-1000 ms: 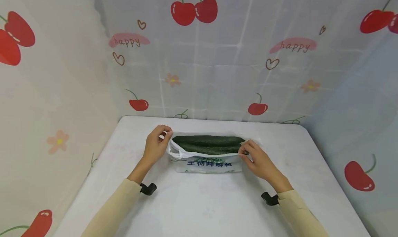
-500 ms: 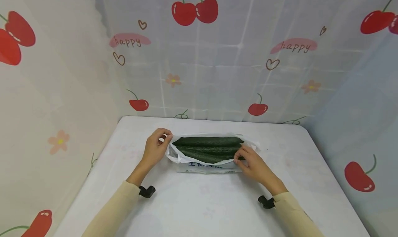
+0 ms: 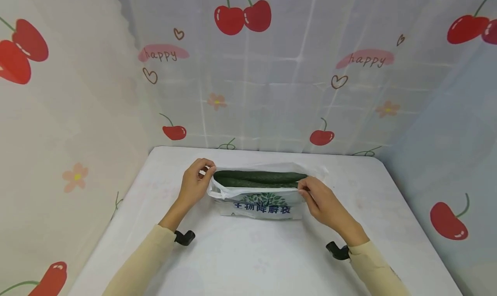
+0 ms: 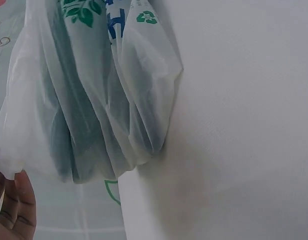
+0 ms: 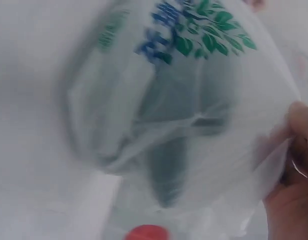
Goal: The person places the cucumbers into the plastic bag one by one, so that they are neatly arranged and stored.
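Observation:
A white plastic bag (image 3: 264, 212), printed with green leaves and dark blue characters, lies lengthwise on the table. Inside its mouth, dark green cucumbers (image 3: 256, 176) lie side by side. My left hand (image 3: 195, 181) pinches the left end of the rim. The front rim near the right end is pinched between thumb and fingers of my right hand (image 3: 322, 203). In the left wrist view the translucent bag (image 4: 84, 100) hangs in folds from the fingertips of my left hand (image 4: 16, 210). Cucumber ends show dimly through the bag (image 5: 244, 90) in the blurred right wrist view, beside my right hand (image 5: 294, 205).
The white table (image 3: 256, 257) has rounded far corners. Behind it and at both sides hang pale curtains (image 3: 272, 106) printed with cherries, hearts and flowers. Small black devices (image 3: 184, 237) are strapped to both wrists, at the ends of beige sleeves (image 3: 141, 261).
My right hand first drew the front rim down and towards me, then lifted it back up and right. The leaf print now shows and less of the cucumbers does. My left hand has barely moved.

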Tool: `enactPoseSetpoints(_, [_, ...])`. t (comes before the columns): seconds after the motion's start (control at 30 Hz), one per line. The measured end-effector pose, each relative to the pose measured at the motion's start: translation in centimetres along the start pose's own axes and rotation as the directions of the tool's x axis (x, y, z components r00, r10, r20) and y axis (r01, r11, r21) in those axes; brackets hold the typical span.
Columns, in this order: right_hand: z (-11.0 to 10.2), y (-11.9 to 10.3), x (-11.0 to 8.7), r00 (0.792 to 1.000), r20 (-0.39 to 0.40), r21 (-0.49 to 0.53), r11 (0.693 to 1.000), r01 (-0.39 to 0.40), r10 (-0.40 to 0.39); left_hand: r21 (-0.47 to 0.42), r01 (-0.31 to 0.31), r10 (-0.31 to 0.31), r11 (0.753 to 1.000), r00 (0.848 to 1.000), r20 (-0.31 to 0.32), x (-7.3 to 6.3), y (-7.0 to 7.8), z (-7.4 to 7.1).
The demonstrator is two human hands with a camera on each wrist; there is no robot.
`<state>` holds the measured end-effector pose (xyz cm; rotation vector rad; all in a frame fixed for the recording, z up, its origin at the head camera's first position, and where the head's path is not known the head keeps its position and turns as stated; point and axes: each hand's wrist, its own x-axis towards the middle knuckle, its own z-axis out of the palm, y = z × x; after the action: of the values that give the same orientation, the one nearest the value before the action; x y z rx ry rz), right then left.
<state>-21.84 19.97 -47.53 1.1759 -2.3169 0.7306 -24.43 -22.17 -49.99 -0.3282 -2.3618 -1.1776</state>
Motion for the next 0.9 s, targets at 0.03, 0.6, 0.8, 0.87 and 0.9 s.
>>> enactPoseSetpoints(0.03, [-0.5,-0.3,0.6,1.0,0.0,0.004,1.0,0.018,-0.018,0.002,-0.004,0.004,1.0,1.0,-0.007,0.0,0.0,0.0])
enactPoseSetpoints(0.6, [-3.1,0.3,1.3,0.996,0.044,0.06,0.995,-0.075,0.072,-0.015,-0.048,0.048,0.999,0.999,-0.023,1.7,1.5,0.6])
enactPoseSetpoints(0.8, [-1.5,0.6,-1.0,0.982,0.138,0.05,0.989,-0.14,0.132,-0.025,-0.045,0.045,0.999,0.999,0.025,1.0,1.4,0.3])
enactPoseSetpoints(0.87, [-0.9,0.7,-1.6,0.979,0.152,0.048,0.988,-0.147,0.138,-0.024,-0.039,0.04,0.999,0.998,0.046,0.7,1.2,0.3])
enactPoseSetpoints(0.9, [-0.6,0.7,-1.9,0.978,0.154,0.049,0.988,-0.146,0.137,-0.025,-0.033,0.034,0.999,0.998,0.058,0.4,1.1,0.3])
